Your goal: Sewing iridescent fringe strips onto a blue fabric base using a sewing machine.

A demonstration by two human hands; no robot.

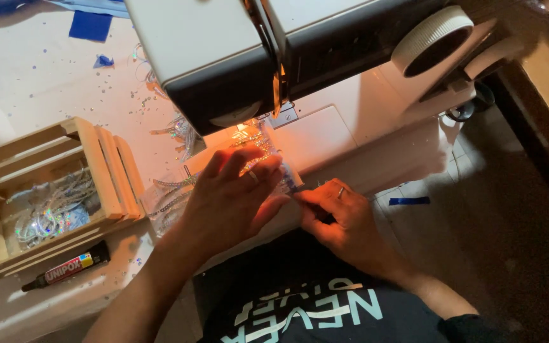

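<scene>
My left hand (233,197) lies flat, fingers spread, on a shiny sequinned strip of clear material (268,159) on the bed of a white sewing machine (325,133). The strip runs under the lit needle area (274,105). My right hand (338,216) pinches the near end of the same material at the front edge of the machine bed, fingers curled, a ring on one finger. Both hands are close together, just in front of the needle.
A wooden slatted crate (106,171) at the left holds glittery trim (49,213). A black glue tube (65,267) lies in front of it. More glittery strips (173,190) lie beside the machine. Blue fabric scraps (90,25) sit at the far left; the handwheel (436,38) is at the right.
</scene>
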